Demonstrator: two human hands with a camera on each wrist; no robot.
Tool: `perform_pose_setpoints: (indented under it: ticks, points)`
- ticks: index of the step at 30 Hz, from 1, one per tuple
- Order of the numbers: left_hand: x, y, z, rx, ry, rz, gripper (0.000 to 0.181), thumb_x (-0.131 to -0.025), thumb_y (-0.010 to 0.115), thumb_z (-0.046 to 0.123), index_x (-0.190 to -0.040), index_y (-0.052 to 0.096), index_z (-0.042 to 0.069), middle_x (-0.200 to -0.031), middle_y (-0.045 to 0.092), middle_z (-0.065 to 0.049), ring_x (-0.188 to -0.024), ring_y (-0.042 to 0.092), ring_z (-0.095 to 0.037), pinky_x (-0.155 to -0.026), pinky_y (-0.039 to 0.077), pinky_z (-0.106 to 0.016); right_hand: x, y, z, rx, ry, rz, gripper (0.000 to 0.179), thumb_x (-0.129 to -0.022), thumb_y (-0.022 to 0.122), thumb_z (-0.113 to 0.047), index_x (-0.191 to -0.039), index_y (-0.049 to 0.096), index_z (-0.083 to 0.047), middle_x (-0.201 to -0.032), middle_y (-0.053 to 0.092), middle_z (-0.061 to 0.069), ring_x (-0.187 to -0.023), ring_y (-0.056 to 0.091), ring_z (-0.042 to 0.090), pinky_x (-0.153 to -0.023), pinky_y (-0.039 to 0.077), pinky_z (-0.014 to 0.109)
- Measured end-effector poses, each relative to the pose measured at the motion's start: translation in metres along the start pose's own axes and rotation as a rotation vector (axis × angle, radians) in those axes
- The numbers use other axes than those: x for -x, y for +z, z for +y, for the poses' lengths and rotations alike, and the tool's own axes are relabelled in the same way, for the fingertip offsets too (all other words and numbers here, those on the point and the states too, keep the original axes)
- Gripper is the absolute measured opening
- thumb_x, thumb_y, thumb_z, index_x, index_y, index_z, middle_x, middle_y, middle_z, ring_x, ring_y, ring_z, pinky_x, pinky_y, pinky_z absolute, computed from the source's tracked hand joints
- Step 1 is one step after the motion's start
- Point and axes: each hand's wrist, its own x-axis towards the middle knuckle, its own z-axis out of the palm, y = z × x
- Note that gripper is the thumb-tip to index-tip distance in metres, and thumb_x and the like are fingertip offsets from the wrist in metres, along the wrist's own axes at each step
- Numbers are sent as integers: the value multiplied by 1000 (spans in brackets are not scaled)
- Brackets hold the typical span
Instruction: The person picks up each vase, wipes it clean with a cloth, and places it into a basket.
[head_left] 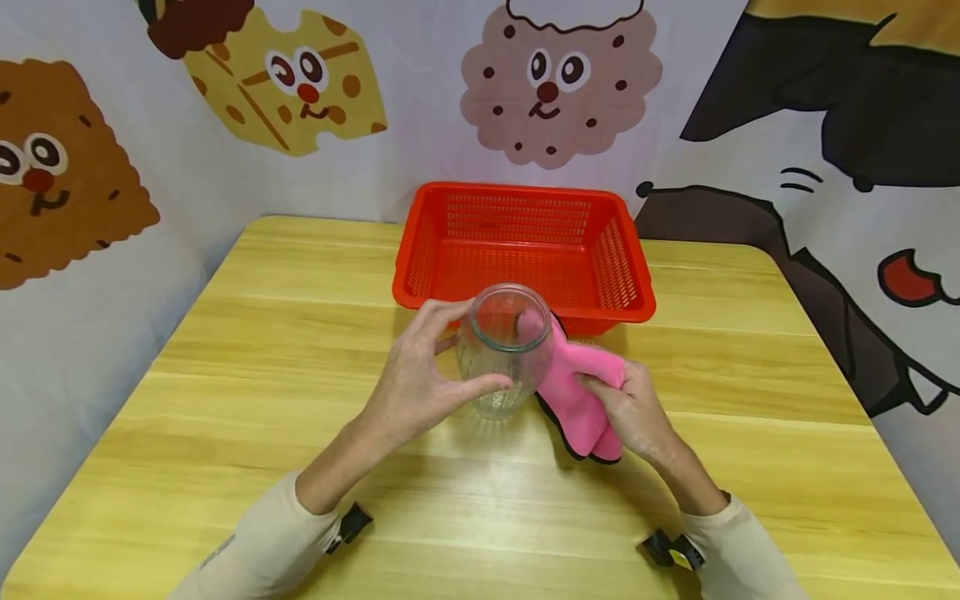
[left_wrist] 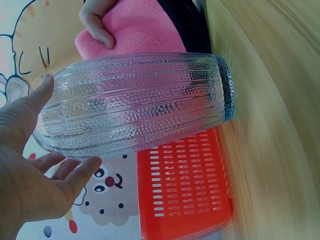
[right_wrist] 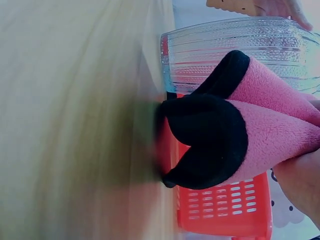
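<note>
A clear glass vase (head_left: pixel 497 367) with ribbed, dimpled sides stands upright in the middle of the head view, its round mouth facing up. My left hand (head_left: pixel 420 375) holds it from the left, thumb on the near side and fingers behind. In the left wrist view, the thumb and fingers of this hand (left_wrist: pixel 40 160) curve around the upper part of the vase (left_wrist: pixel 135 105). My right hand (head_left: pixel 633 408) grips a pink cloth (head_left: pixel 573 396) with black edging, bunched between thumb and fingers. The cloth hangs against the vase's right side, and its folded lower edge (right_wrist: pixel 210 145) droops toward the table.
Behind the vase, a red plastic basket (head_left: pixel 525 271) with slotted walls sits at the table's back edge. The light wooden table (head_left: pixel 315 333) spreads out around both hands. A cartoon-printed fabric backdrop (head_left: pixel 420 100) rises behind and beside the table.
</note>
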Motion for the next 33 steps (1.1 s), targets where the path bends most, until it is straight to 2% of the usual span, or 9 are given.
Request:
perform_pose_setpoints:
  ticks: [7,16,24,28,33]
  points:
    - [0,0,0,-19,6,-9,83,-69,98,23,-139,58,5,-122,56,-1,-118,56,-15,-93,55,-31,1,0,1,24,14,-15,30,-92,60,11,-121,68,10,-113,71,18,-98,65,9,-83,52,19]
    - [-1,-1,0,-37,23,-7,83,-69,97,22,-140,57,4,-122,56,-3,-117,58,-16,-93,55,-30,0,1,4,20,29,-40,30,-93,61,11,-121,68,11,-114,70,22,-101,64,7,-87,51,18]
    - [1,0,1,-39,23,2,84,-70,97,22,-141,57,5,-123,56,-4,-117,58,-15,-93,55,-30,1,4,10,-8,143,-137,35,-94,58,10,-128,66,9,-118,70,17,-106,63,12,-93,50,21]
    - [0,0,1,-54,28,2,84,-70,97,23,-141,57,5,-122,57,-5,-117,58,-15,-93,55,-30,1,4,12,4,146,-162,35,-94,57,10,-128,66,7,-119,70,15,-108,63,17,-94,50,23]
    - [-1,-1,1,-98,38,-4,82,-71,96,28,-140,58,5,-122,59,-7,-114,59,-15,-91,57,-34,1,5,13,54,155,-164,31,-94,59,8,-123,69,5,-109,72,10,-97,63,17,-86,52,25]
